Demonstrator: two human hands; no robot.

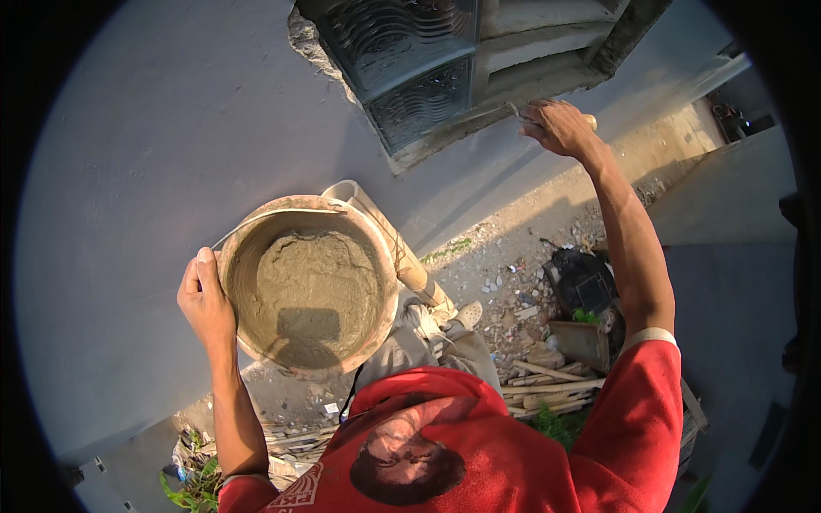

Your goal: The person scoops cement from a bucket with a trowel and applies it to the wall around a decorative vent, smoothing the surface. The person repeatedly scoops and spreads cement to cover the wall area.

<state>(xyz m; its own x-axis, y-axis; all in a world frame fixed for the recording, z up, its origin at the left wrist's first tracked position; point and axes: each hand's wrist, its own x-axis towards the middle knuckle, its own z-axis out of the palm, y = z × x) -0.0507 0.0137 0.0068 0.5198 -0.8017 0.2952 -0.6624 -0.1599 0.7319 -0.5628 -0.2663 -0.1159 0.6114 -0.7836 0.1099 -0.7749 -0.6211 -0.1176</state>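
Observation:
My left hand [205,295] is closed on the left rim of a round bucket [389,256], next to its thin wire handle. Wet grey-brown mortar [321,286] fills much of the bucket, and a shadow falls across its lower part. Up at the right, my right hand [556,128] is wrapped round a trowel, whose pale handle end [591,122] sticks out behind the fist. Its bent metal neck [513,109] points toward the rough lower edge of a wall opening [453,132]. The trowel's blade is hard to make out.
Glass blocks [419,107] and a pale slatted vent block [539,43] sit in the grey wall [154,154]. A bamboo pole [410,269] stands beside the bucket. Far below lie rubble, a black bag [581,282] and wooden sticks [552,389].

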